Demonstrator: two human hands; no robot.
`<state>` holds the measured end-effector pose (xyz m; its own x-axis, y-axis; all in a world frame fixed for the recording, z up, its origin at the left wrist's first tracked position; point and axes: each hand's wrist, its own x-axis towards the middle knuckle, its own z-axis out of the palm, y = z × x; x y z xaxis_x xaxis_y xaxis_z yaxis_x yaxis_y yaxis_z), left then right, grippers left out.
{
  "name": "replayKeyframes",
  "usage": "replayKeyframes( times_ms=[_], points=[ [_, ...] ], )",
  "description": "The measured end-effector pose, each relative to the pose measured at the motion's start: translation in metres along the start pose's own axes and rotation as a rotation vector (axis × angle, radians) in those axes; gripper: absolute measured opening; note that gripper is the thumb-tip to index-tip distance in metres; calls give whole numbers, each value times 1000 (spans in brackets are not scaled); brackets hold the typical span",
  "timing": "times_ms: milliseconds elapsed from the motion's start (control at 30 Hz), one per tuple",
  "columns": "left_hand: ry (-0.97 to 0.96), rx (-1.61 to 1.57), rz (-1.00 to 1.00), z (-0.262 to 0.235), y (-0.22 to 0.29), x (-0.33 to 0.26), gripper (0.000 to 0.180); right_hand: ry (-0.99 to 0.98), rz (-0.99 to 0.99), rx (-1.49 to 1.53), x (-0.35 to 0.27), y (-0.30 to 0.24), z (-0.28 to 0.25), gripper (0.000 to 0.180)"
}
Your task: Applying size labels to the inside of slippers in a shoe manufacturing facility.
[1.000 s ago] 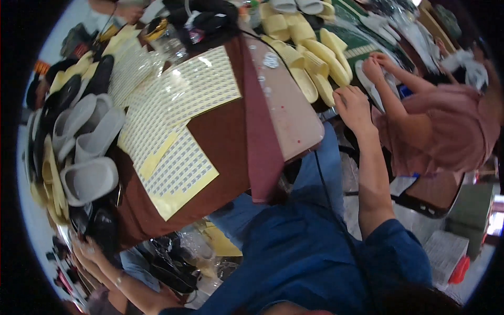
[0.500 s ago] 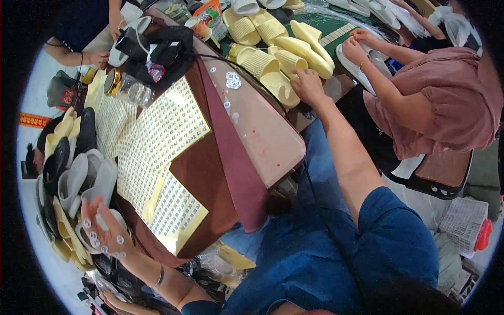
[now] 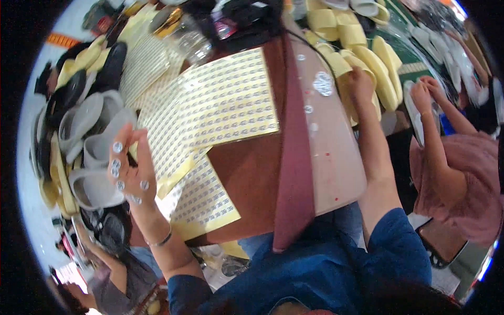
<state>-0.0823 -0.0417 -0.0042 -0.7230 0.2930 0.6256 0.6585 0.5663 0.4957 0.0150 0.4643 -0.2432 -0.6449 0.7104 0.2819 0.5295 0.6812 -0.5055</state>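
Small round white labels cling to the fingers and the thumb side of my left hand [image 3: 132, 168]. Its fingers are loosely bent and apart, with nothing seen between them. It hovers between a grey slipper [image 3: 97, 189] and the yellow sheets of round labels [image 3: 226, 100]. My right hand [image 3: 361, 84] reaches forward to a pale yellow slipper [image 3: 346, 100] beyond the pinkish board. The fingers are curled in against that slipper, their tips partly hidden. More yellow slippers [image 3: 375, 65] lie beside and behind it.
Grey, black and yellow slippers crowd the left side. The pinkish board [image 3: 336, 163] carries a cluster of loose round labels [image 3: 323, 84]; a maroon strip [image 3: 296, 157] runs beside it. A clear plastic wrap [image 3: 191, 44] and black bag [image 3: 252, 21] sit behind. A co-worker's hands [image 3: 422, 92] handle pale footwear at right.
The view has turned, so the table sits farther right in the picture. My left hand's fingers are bent more. My right hand stays at the yellow slippers, its fingers now more curled.
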Motion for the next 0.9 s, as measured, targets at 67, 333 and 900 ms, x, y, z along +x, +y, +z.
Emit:
replayKeyframes(
  times_ms=[67,333,900],
  points=[
    [30,-4,9,-1,0,2,30,-26,-73,-44,8,7,-10,32],
    [167,-82,209,-13,0,15,29,198,-291,-112,0,-31,-160,35],
    [164,-222,-90,-28,-11,13,26,-203,-289,138,-180,-282,-234,39]
  ],
)
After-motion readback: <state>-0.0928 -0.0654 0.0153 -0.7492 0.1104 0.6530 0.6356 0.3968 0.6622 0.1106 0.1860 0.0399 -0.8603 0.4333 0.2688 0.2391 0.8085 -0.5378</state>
